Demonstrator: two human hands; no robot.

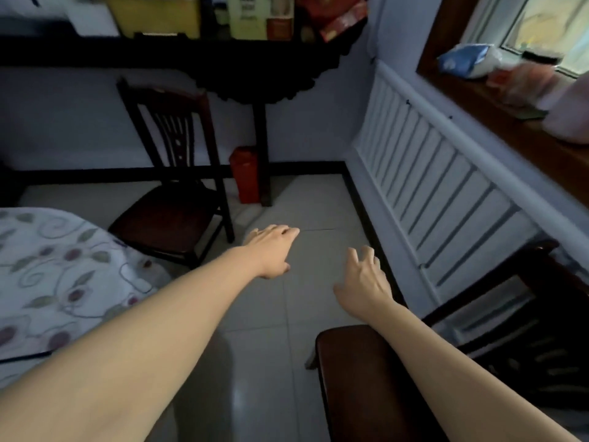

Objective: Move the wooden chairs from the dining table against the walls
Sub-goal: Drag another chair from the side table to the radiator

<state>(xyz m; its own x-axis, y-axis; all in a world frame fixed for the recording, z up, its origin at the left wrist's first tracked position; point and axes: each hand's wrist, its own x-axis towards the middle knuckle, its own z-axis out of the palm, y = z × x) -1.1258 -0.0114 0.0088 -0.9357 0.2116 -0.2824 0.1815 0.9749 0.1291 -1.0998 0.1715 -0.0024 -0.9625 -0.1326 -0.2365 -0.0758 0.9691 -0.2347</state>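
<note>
A dark wooden chair (173, 199) stands by the far wall, its seat facing the dining table (54, 275), which wears a floral cloth at the left. A second dark wooden chair (376, 371) sits at the lower right, its back against the panelled right wall. My left hand (271, 247) reaches forward over the floor tiles with relaxed fingers, holding nothing, just right of the far chair's seat. My right hand (363, 279) hovers with spread fingers above the floor, ahead of the near chair's seat, also holding nothing.
A dark console table (261, 154) loaded with boxes stands against the far wall, a red box (245, 173) beside its leg. White slatted panelling (430, 173) lines the right wall under a wooden windowsill (497, 113) holding bags. Pale floor tiles (302, 205) lie between the chairs.
</note>
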